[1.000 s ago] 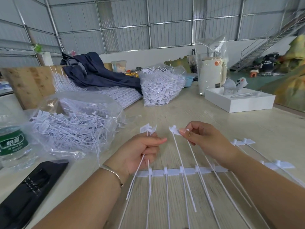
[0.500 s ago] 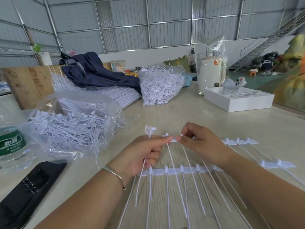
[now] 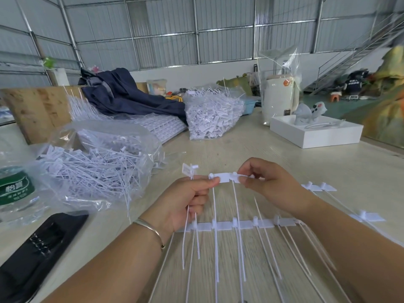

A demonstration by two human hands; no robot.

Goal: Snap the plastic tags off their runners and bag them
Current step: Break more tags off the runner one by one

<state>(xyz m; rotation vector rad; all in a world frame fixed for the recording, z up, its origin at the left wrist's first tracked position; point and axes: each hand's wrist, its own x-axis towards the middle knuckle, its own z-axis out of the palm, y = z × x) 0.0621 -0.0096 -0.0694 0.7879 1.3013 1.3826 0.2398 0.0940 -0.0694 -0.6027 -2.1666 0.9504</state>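
Both hands pinch one raised tag strip (image 3: 226,177), the left hand (image 3: 188,201) also clutching loose tags (image 3: 189,169). A hard snap could spill these over the bench (image 3: 284,162).

Bright, even daylight; wide-angle bending at edges, motion blur low down.

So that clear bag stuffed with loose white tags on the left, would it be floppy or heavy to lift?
Probably floppy: the clear bag is thin, crinkled film slumped around its load. Likely light for its bulk, since the loose tags inside are slim plastic strips. Its mouth seems open, with tails poking out, so tilting it might spill some.
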